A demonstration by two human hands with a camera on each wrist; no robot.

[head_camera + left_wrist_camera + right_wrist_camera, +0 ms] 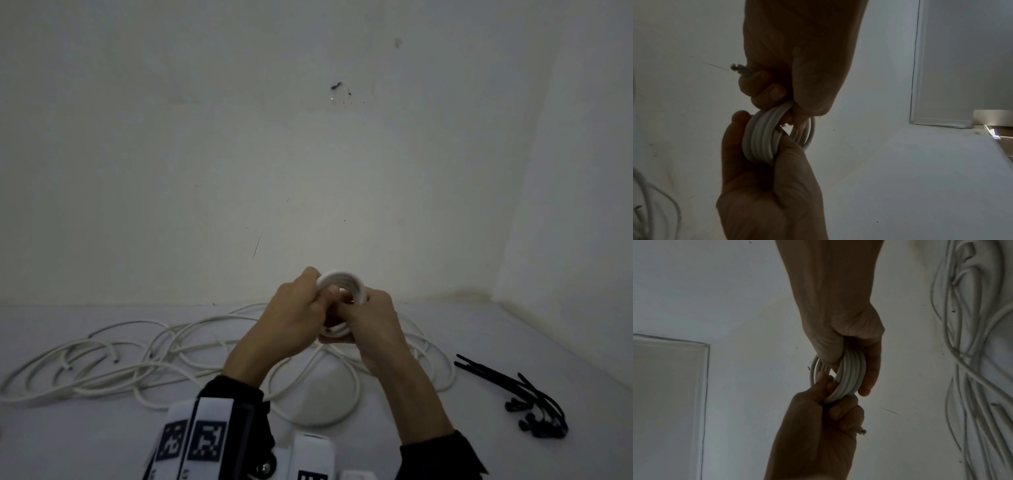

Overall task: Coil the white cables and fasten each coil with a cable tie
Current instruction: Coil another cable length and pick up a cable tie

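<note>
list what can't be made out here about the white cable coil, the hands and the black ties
- How many turns the small white cable coil has: head view, left hand and right hand cover most of it.
- Whether a tie is on it: fingers hide parts in all views.
- Count of the black plastic cable ties: head view, overlapping and small.
- How many loose white cables lie tangled: head view, overlapping.

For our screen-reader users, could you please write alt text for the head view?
Both hands, left hand and right hand, grip a small white cable coil above loose white cables. Black cable ties lie to the right.
</note>
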